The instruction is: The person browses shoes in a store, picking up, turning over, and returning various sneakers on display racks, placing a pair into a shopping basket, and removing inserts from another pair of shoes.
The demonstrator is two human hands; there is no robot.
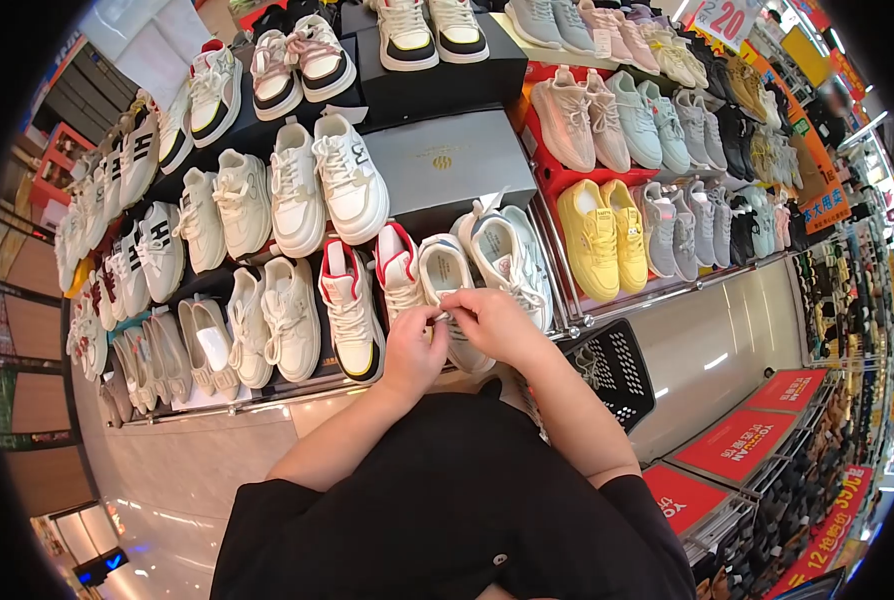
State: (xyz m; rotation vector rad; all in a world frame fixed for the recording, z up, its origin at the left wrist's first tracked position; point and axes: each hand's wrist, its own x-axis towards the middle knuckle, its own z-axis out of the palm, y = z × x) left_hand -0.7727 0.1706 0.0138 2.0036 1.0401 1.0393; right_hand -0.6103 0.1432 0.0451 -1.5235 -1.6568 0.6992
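Note:
My left hand (pixel 417 345) and my right hand (pixel 493 322) meet over the lacing of a cream sneaker (pixel 445 264) on the front edge of the rack. Both are closed in a pinch, fingertips close together, on what appears to be its shoelace; the fingers cover most of it. The sneaker's open collar and insole face up. Just right of it, partly behind my right hand, stands a white sneaker (pixel 499 245) with something white sticking up at its collar. A white sneaker with a red lining (pixel 399 265) touches the space left of my left hand.
Rows of shoes fill the tiered rack, including yellow sneakers (pixel 599 238) to the right. A grey shoebox (pixel 442 160) lies behind the sneakers. A black perforated basket (pixel 622 372) is below right. Red signs (pixel 737 443) top another shelf across the aisle.

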